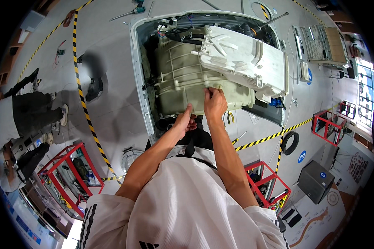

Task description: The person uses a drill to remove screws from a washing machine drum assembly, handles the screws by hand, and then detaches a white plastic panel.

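**tubfixer:** Biggest thing first: the white washer cabinet (138,70) is being kept flat on its back on the grey floor (108,45), top panel off, probably so the insides are being reached from above instead of through the door. Inside it, the beige ribbed drum tub (183,79) is being left exposed and lying lengthwise. The white plastic dispenser housing (241,58) is being rested tilted across the tub's upper right, looks like it's being parked there out of the way, with black hoses (183,37) being left bunched at the far end.

**spin_cycle:** And the hands? What's being gripped?

**tubfixer:** The right hand (215,103) is being pressed onto the near rim of the tub, right below the housing's corner. Fingers are being held together and curled down at a small tab or clip there, though what exactly is being pinched can't be told, too small. The left hand (186,121) is being held lower, at the tub's near edge, thumb sticking up, other fingers folded in. Whether anything is being clamped in it can't be told either. It seems to be braced there for steadying.

**spin_cycle:** Tools?

**tubfixer:** Yellow-handled pliers (230,117) are being left on the floor just beside the right wrist, handy. A drill (138,9) is being kept well apart, beyond the cabinet's far end.
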`<state>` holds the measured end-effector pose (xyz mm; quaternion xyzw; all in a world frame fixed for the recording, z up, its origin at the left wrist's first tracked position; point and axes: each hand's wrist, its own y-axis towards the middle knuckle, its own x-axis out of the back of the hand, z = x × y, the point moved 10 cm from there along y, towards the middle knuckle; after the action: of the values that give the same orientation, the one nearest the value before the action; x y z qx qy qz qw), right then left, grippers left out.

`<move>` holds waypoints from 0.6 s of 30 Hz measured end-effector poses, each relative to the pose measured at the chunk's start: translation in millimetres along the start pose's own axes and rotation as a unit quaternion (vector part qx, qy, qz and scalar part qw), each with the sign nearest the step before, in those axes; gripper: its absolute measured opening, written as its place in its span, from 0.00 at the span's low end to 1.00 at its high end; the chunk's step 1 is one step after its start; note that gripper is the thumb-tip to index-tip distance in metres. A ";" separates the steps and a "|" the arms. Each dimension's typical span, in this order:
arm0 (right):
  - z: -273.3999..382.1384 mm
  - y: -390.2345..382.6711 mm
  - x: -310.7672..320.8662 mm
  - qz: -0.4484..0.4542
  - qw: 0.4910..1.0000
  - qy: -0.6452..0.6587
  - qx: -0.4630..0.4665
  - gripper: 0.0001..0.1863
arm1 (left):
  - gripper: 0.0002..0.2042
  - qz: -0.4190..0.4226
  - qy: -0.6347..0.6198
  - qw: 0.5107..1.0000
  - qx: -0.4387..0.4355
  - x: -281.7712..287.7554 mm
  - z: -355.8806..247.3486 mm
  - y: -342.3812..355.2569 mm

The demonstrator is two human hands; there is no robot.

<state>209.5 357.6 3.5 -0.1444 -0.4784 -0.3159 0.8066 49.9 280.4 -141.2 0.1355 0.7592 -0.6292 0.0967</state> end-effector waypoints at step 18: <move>-2.7 4.4 0.2 0.031 0.999 0.023 -0.027 0.12 | 0.28 0.005 -0.006 1.000 0.005 1.6 0.2 0.6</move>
<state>214.3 359.4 2.6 -0.1740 -0.4465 -0.3064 0.8225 48.6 280.4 -142.3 0.1359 0.7545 -0.6337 0.1034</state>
